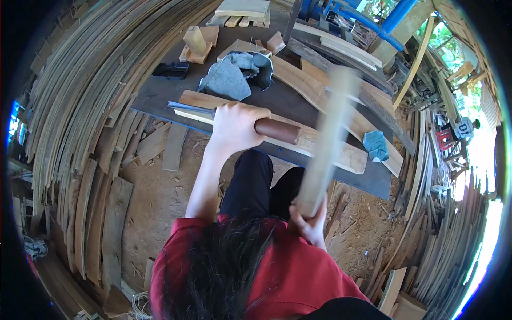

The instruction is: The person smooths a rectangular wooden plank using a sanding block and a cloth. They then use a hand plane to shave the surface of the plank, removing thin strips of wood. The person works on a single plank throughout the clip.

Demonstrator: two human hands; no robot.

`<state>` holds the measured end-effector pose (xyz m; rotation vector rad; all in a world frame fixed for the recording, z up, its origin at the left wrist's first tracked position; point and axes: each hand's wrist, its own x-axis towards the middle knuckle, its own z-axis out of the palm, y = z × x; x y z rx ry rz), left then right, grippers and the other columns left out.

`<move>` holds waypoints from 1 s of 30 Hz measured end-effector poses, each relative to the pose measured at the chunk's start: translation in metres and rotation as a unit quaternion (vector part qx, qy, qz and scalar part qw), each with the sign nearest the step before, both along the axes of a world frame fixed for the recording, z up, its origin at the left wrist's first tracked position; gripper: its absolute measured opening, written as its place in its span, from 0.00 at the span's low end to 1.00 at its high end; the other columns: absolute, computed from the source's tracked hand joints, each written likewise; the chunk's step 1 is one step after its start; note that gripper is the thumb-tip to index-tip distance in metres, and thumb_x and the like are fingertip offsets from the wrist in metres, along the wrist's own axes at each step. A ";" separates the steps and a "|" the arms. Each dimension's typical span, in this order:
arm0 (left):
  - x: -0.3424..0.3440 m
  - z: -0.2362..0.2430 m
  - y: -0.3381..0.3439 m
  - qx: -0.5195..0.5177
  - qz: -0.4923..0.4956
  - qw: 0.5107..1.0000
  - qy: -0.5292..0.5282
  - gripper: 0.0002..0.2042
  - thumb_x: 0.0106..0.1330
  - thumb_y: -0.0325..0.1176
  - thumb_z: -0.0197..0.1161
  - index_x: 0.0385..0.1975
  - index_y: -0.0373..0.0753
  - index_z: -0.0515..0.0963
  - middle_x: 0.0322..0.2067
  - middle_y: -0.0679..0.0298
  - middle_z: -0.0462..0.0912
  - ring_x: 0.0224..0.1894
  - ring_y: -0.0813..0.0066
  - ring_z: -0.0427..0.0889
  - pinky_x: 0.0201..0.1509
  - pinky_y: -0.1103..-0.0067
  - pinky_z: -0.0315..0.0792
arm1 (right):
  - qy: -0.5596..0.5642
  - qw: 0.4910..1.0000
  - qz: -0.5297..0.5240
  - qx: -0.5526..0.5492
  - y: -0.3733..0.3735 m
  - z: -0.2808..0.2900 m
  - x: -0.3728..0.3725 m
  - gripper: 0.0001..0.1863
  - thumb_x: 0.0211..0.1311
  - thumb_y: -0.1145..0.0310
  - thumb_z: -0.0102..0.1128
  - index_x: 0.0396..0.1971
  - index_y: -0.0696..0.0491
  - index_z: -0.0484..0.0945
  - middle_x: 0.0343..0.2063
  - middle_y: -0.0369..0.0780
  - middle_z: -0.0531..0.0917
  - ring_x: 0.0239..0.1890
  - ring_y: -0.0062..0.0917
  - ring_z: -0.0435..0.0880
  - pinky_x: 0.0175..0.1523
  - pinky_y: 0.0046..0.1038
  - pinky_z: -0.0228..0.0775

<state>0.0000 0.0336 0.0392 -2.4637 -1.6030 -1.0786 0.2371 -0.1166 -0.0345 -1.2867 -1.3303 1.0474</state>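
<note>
My left hand is closed around a chisel with a thick brown handle. Its metal blade points left and lies along a pale wooden board. The board rests near the front edge of a dark workbench. Low on the right, in front of my body, my right hand grips the lower end of a pale wooden stick or club. Motion smears this club, which stretches up across the board's right part, to the right of the chisel handle. Whether it touches anything cannot be made out.
Crumpled grey-blue material lies on the bench behind the board, beside a black object. A small blue crumpled piece sits at the right. Long planks fill the left side. A person is far right.
</note>
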 end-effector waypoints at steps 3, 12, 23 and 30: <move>-0.015 0.000 0.002 0.019 0.032 0.999 0.011 0.10 0.35 0.29 0.63 0.21 0.49 0.79 0.17 0.64 0.79 0.24 0.60 0.81 0.28 0.68 0.74 | -0.055 0.998 0.023 -0.007 0.004 0.002 -0.004 0.27 0.44 0.69 0.70 0.44 0.57 0.67 0.28 0.43 0.81 0.33 0.25 0.82 0.39 0.29 0.73; 0.045 0.026 -0.037 0.052 -0.151 0.986 -0.048 0.15 0.36 0.38 0.68 0.29 0.50 0.80 0.21 0.67 0.81 0.24 0.67 0.82 0.27 0.72 0.75 | 0.021 0.982 -0.178 0.061 -0.010 -0.005 0.054 0.36 0.45 0.76 0.68 0.55 0.58 0.60 0.36 0.40 0.78 0.37 0.24 0.78 0.44 0.28 0.72; 0.211 0.036 -0.087 0.104 -0.341 0.934 -0.035 0.14 0.39 0.39 0.68 0.28 0.52 0.75 0.16 0.74 0.76 0.17 0.76 0.78 0.23 0.79 0.70 | -0.007 0.912 -0.401 0.091 -0.069 -0.030 0.165 0.38 0.52 0.72 0.67 0.61 0.59 0.57 0.54 0.47 0.69 0.52 0.31 0.73 0.59 0.34 0.63; 0.250 0.016 -0.055 -0.012 -0.307 0.947 0.092 0.10 0.42 0.37 0.64 0.27 0.49 0.78 0.19 0.66 0.81 0.24 0.67 0.83 0.26 0.73 0.74 | -0.002 0.892 -0.433 0.131 -0.067 -0.004 0.183 0.41 0.53 0.71 0.64 0.63 0.59 0.49 0.43 0.49 0.74 0.38 0.31 0.79 0.42 0.33 0.77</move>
